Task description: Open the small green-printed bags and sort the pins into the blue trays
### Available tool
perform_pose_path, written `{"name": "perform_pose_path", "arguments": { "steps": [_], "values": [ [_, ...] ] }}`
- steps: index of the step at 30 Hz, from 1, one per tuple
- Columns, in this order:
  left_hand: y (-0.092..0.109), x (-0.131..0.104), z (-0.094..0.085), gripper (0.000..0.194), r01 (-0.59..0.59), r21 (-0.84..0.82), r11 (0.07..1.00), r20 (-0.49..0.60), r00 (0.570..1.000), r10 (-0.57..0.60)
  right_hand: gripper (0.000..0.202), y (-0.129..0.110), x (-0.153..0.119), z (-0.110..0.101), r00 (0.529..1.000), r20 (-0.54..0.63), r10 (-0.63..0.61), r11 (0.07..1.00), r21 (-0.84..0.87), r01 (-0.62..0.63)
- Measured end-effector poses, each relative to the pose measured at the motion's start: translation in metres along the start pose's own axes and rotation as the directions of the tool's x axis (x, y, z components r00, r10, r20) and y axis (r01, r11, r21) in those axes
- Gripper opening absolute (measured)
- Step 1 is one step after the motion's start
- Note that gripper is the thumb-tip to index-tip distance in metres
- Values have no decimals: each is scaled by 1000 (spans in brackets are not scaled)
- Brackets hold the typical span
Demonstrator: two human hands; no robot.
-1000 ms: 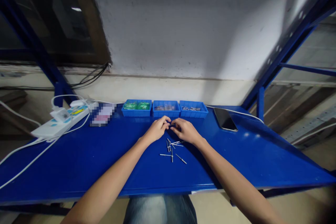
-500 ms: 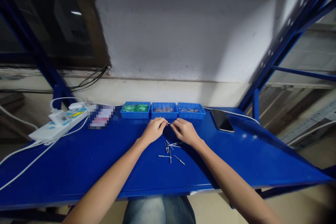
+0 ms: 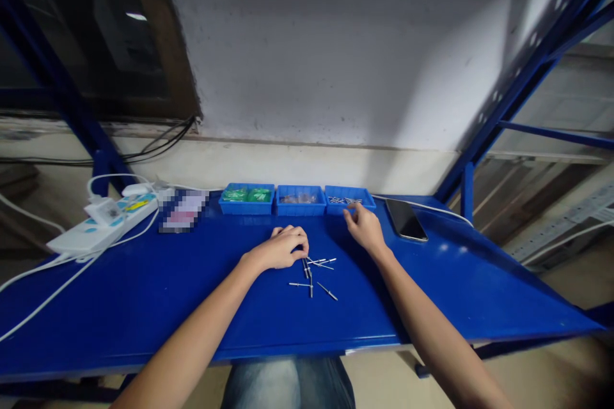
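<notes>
My left hand (image 3: 286, 248) is low over the table with its fingers curled, thumb and forefinger pinched at the top end of a pop rivet (image 3: 306, 267). Around those fingertips lie several more silver pop rivets (image 3: 327, 291), loose and pointing different ways. My right hand (image 3: 365, 228) is at the front rim of the right blue bin (image 3: 362, 209), fingers bent inward over the edge. Whether something sits between its fingertips is hidden. Inside that bin are many rivets (image 3: 341, 200).
A middle blue bin (image 3: 301, 209) holds clear small pieces, and a left blue bin (image 3: 247, 208) holds green and clear packets. At the right lies a phone (image 3: 407, 220). A white power strip (image 3: 103, 230) with cables stands at the left.
My hands have parted from the rivet they pinched together. The left came down toward the loose rivets; the right moved right and up to the right bin.
</notes>
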State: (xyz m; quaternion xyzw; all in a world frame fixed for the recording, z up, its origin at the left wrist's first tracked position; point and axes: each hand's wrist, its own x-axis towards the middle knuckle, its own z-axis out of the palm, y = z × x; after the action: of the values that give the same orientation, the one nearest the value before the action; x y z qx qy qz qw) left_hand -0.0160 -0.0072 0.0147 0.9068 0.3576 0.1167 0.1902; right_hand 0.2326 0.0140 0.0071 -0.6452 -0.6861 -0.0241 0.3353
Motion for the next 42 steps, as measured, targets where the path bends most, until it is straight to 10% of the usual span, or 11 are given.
{"name": "perform_pose_path", "arguments": {
  "steps": [9,26,34,39,42],
  "values": [
    [-22,6,2,31,220,50,974,-321,927,-193,16,-64,-33,15,843,229,-486,874,145,464],
    [-9,9,4,14,-13,-160,987,-527,846,-74,22,-58,-30,17,916,136,-378,918,181,353],
    [-10,10,7,27,48,-151,987,-506,854,-118,27,-56,-23,5,858,115,-500,866,85,493],
    [9,9,9,17,-38,-96,995,-333,943,4,38,-26,5,-9,981,-142,-131,991,22,136],
    [21,6,11,13,-104,4,995,-127,986,104,31,-3,12,-8,991,-68,111,994,-8,-112]
  ]
}}
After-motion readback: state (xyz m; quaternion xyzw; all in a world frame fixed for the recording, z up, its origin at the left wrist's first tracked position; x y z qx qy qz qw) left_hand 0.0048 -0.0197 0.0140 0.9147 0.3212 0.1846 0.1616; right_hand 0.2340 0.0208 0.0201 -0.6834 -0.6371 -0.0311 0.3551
